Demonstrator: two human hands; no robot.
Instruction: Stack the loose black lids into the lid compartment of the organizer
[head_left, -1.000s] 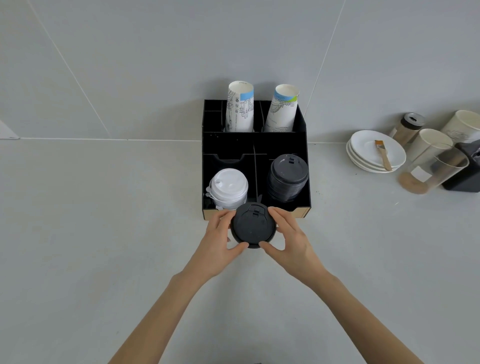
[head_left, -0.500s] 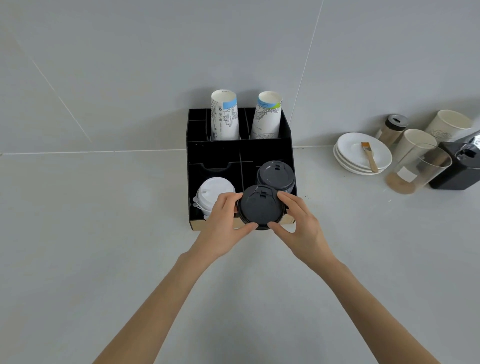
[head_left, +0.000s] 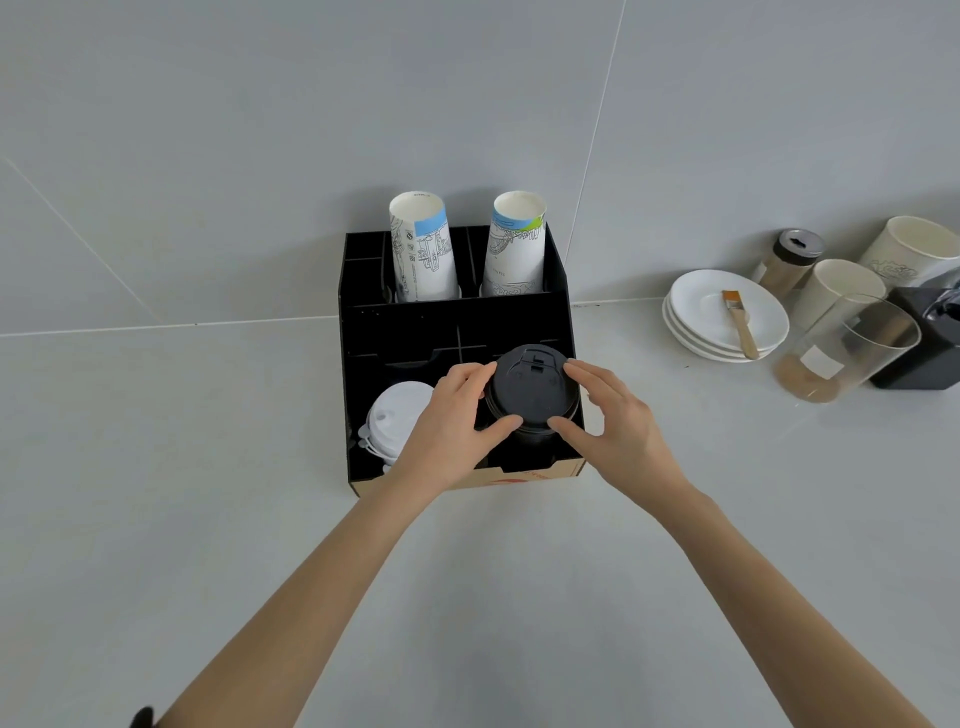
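Observation:
A black lid (head_left: 531, 387) sits between both hands, directly over the front right compartment of the black organizer (head_left: 363, 332). My left hand (head_left: 452, 415) grips its left rim with thumb and fingers. My right hand (head_left: 613, 415) grips its right rim the same way. The stack of black lids in that compartment is almost wholly hidden beneath the held lid; only a dark edge shows under it. A stack of white lids (head_left: 395, 423) fills the front left compartment, partly covered by my left hand.
Two printed paper cup stacks (head_left: 423, 249) stand in the organizer's back slots. To the right stand stacked white plates (head_left: 696, 317) with a small brush, a shaker jar (head_left: 789, 260), paper cups (head_left: 841, 291), a clear glass container (head_left: 841, 348) and a black device (head_left: 924, 343).
Both hands have carried the black lid away from me, from the organizer's front edge to a spot above the black lid stack in the front right compartment. The camera moved closer.

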